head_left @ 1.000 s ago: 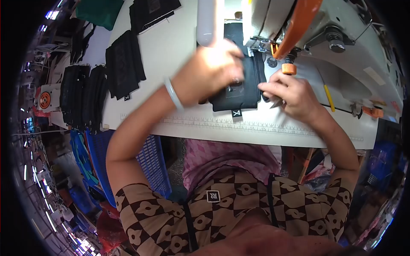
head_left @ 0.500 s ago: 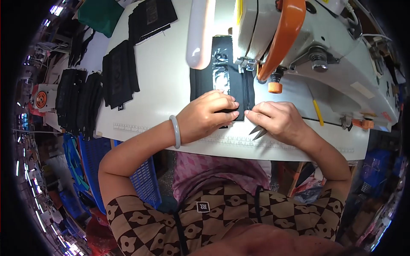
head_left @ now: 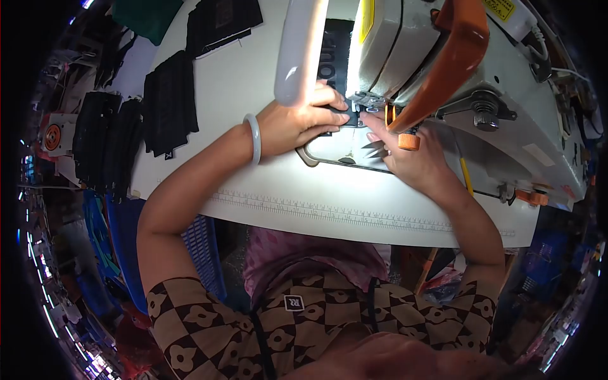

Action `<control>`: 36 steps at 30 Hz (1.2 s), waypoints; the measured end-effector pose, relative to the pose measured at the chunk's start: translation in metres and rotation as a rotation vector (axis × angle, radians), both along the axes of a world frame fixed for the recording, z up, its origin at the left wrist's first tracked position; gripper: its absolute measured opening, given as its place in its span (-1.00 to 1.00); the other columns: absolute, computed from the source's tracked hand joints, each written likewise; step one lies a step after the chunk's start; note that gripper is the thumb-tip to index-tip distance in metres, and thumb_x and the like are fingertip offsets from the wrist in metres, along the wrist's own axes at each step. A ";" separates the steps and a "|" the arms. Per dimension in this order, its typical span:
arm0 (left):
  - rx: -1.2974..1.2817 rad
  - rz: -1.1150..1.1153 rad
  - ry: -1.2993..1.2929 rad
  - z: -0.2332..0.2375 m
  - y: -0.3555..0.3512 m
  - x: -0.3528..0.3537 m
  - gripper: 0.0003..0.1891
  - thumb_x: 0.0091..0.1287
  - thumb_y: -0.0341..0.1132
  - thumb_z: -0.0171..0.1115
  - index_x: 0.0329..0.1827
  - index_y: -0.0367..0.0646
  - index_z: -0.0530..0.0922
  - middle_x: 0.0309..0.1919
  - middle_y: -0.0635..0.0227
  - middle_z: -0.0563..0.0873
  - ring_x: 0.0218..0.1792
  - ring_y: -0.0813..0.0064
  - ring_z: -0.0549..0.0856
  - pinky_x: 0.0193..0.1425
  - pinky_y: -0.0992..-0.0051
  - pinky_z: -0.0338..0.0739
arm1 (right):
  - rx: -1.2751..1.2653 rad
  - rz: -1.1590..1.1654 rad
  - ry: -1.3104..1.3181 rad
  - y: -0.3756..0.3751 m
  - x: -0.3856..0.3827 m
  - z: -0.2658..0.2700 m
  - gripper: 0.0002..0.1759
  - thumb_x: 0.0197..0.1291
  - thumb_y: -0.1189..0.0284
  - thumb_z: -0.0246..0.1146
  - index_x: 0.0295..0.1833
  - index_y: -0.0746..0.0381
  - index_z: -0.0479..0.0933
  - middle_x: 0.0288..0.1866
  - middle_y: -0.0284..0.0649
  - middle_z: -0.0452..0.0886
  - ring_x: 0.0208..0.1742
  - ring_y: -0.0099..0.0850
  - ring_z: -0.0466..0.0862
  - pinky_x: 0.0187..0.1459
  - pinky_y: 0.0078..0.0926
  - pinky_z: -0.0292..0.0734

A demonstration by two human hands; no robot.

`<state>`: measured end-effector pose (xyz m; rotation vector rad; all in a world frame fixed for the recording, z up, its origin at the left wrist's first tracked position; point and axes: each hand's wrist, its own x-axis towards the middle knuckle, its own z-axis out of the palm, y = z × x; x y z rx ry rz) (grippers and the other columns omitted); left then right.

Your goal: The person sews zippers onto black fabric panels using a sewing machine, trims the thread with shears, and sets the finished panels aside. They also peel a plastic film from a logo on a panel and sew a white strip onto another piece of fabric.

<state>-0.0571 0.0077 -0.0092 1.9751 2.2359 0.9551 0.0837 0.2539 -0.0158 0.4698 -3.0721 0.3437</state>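
A black fabric piece [head_left: 339, 54] with raised lettering lies under the needle area of the sewing machine [head_left: 389, 50]. My left hand [head_left: 294, 123] rests flat on its near-left part, fingers stretched toward the presser foot [head_left: 368, 99]. My right hand [head_left: 415, 155] is curled around small scissors [head_left: 375, 151], whose dark blades stick out to the left below the fingers. The right fingertips touch the fabric's near corner close to the presser foot. The scissors' handles are hidden in the palm.
Stacks of black fabric pieces [head_left: 171, 101] lie on the white table [head_left: 253, 206] at left, near a green cloth [head_left: 149, 16]. A lamp tube [head_left: 297, 57] hangs beside the machine. A yellow-handled tool [head_left: 467, 176] lies at right. A blue basket [head_left: 206, 253] stands below the table edge.
Both hands and the black fabric have moved away from my body, bringing its near edge close to the presser foot. The scissors moved along in my right hand.
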 end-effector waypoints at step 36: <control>-0.055 0.205 0.138 0.011 -0.004 0.047 -0.72 0.37 -0.36 0.33 0.11 -0.18 0.67 0.05 0.20 0.64 0.08 0.18 0.61 0.16 0.26 0.52 | -0.109 0.008 0.017 -0.002 -0.001 0.005 -0.13 0.00 0.76 0.17 0.44 -0.16 0.53 0.06 -0.05 0.73 -0.03 -0.02 0.74 0.09 -0.08 0.64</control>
